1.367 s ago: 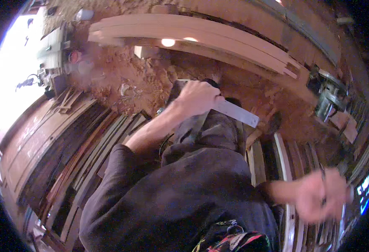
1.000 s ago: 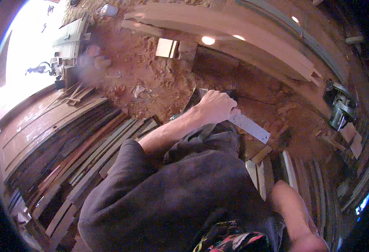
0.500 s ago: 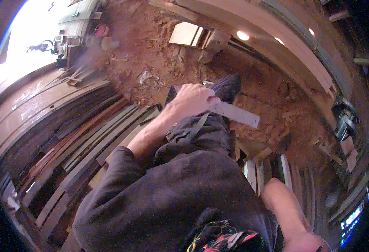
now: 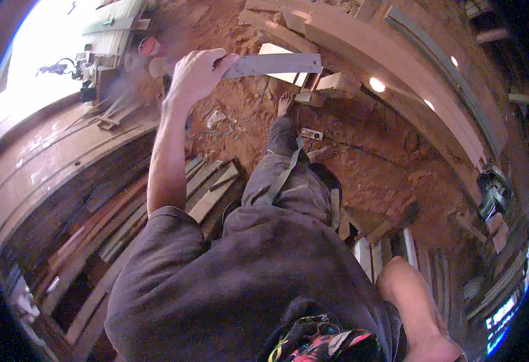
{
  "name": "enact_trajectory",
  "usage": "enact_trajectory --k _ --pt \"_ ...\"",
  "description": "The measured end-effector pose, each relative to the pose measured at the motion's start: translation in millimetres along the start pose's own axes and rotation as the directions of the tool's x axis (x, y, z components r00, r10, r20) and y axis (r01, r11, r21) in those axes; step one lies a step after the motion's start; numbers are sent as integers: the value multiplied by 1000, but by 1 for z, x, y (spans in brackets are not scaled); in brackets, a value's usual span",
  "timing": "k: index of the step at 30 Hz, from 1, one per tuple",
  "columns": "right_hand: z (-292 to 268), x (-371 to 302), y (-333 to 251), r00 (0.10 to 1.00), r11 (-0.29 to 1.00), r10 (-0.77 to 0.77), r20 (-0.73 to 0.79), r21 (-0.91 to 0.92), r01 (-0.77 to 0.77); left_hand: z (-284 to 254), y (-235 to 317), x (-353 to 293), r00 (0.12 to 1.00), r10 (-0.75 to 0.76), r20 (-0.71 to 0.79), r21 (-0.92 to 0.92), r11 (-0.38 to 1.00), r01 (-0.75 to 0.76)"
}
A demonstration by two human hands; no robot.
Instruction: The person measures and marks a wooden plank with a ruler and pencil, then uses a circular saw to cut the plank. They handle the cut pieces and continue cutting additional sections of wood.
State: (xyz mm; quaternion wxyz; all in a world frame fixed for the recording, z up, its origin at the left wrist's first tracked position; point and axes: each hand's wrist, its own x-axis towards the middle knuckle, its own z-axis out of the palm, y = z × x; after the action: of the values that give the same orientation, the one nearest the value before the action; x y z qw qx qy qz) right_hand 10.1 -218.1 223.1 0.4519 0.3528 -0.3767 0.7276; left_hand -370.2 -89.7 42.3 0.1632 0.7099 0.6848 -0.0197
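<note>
My left hand [image 4: 197, 75] is raised ahead of me, its fingers closed round one end of a flat grey strip [image 4: 276, 64]. The strip points right, with a small hole near its free end, and hangs in the air in front of a pale board [image 4: 271, 49] on the ground. Whether it is a ruler or a blade I cannot tell. My right arm [image 4: 412, 304] is bent at the lower right, the elbow forward; its hand is out of the picture.
Long curved timbers [image 4: 421, 90] run along the right, with a power tool [image 4: 494, 190] at their near end. Stacked planks [image 4: 104, 241] lie at the left beside a broad wooden surface [image 4: 41, 157]. A socket strip [image 4: 311, 133] and its cable lie on the reddish ground near my bare foot [image 4: 285, 102].
My left hand has moved forward and left, away from my body, carrying the grey strip, which has turned from sloping down to nearly level. One leg has stepped forward. My right arm stays bent.
</note>
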Motion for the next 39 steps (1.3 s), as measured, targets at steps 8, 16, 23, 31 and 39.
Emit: enact_trajectory --k 8,16,23,31,39 --pt "-106 59 58 991 972 -28 -133 -233 -3 -13 -79 116 978 208 -16 -27 978 -208" --pt "-159 77 65 931 779 -210 -298 -626 -24 -8 -100 186 933 358 27 -133 926 -352" --pt "-177 11 51 649 26 -713 -267 -934 -356 -3 -95 212 906 416 73 -164 901 -401" --pt "-256 -67 112 174 14 -906 -386 -438 -899 3 -95 219 903 423 74 -165 898 -407" --pt "-285 -77 127 235 -62 -822 -518 -330 -942 -12 -91 222 904 375 207 -116 927 -358"
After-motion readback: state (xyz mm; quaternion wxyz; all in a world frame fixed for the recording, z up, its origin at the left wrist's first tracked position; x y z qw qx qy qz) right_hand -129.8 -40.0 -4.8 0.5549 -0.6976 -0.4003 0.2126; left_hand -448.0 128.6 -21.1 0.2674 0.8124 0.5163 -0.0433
